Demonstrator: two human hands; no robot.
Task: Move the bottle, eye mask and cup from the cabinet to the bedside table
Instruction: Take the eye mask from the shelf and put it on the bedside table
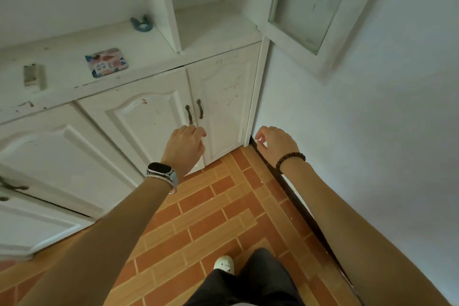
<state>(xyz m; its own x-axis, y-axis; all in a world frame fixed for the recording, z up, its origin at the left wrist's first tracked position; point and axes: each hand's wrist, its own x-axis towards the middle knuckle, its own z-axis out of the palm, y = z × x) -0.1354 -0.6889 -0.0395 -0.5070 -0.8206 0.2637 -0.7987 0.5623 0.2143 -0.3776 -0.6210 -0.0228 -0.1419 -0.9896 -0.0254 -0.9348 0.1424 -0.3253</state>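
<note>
No bottle, eye mask or cup shows in the head view. The white cabinet (149, 117) has its two lower right doors closed, each with a dark metal handle. My left hand (185, 145) reaches the lower end of the left door's handle (189, 114), and its fingers curl round that end. The right door's handle (199, 108) is untouched. My right hand (275, 143) hovers by the cabinet's right corner near the wall, fingers loosely curled, holding nothing.
The upper compartment (211, 20) stands open with its glass door (305, 5) swung out to the right. On the counter lie a blue object (142, 24), a colourful rectangular tin (106, 62) and a small white box (33, 77). The wall runs close on my right; tiled floor (211, 218) lies below.
</note>
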